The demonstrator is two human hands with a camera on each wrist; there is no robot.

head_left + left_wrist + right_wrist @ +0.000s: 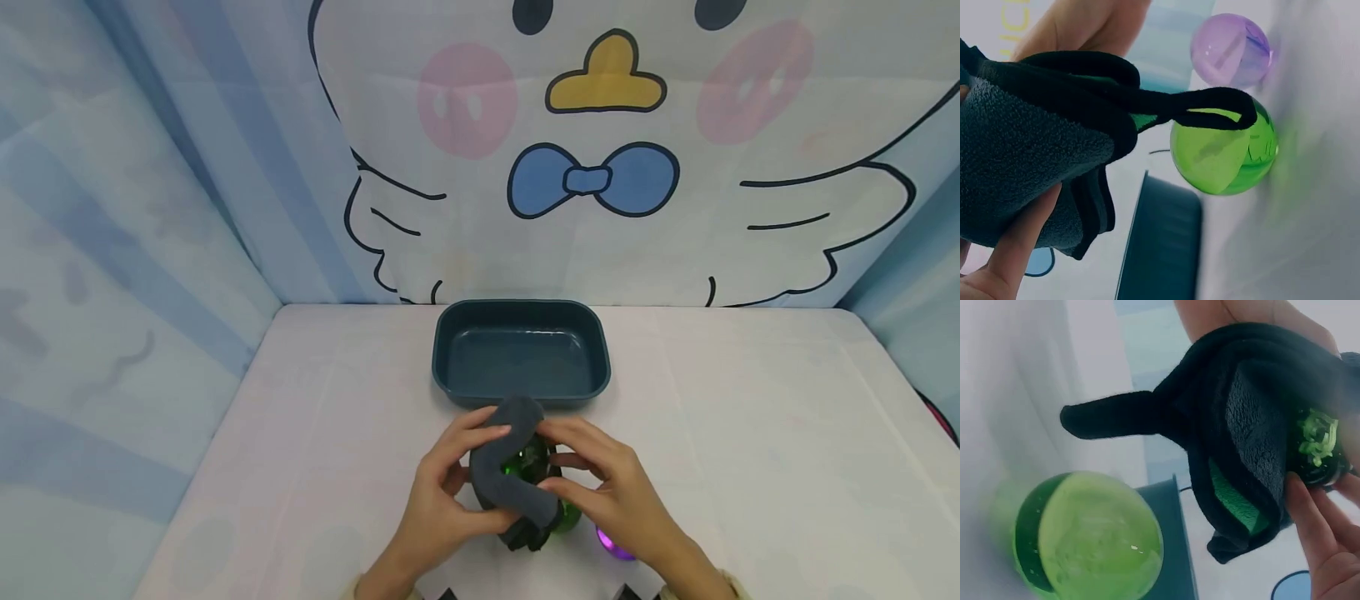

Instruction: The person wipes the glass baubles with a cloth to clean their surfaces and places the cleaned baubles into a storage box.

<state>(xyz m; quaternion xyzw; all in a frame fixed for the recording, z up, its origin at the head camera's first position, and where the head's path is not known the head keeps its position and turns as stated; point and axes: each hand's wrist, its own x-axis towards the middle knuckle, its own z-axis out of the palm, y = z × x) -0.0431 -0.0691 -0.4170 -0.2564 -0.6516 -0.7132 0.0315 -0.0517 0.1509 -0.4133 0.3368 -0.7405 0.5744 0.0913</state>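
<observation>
My left hand (448, 492) grips a dark grey plush cloth (491, 462) with black edging, a hanging loop and a green inner side. The cloth wraps partway round a see-through green ball (529, 461), which shows in its fold. From the other side my right hand (603, 479) holds that ball, fingertips at the cloth's edge. In the right wrist view the held ball (1319, 440) looks dark with bright green glints. Below the cloth, a second green ball (1222, 153) rests on the table, partly hidden in the head view. A purple ball (1230, 50) lies beside it.
A dark teal rectangular basin (521, 393) stands on the white-covered table (337, 400), just beyond my hands. Behind the table hangs a cartoon-printed curtain (480, 225), with more blue and white fabric (112, 292) on the left side.
</observation>
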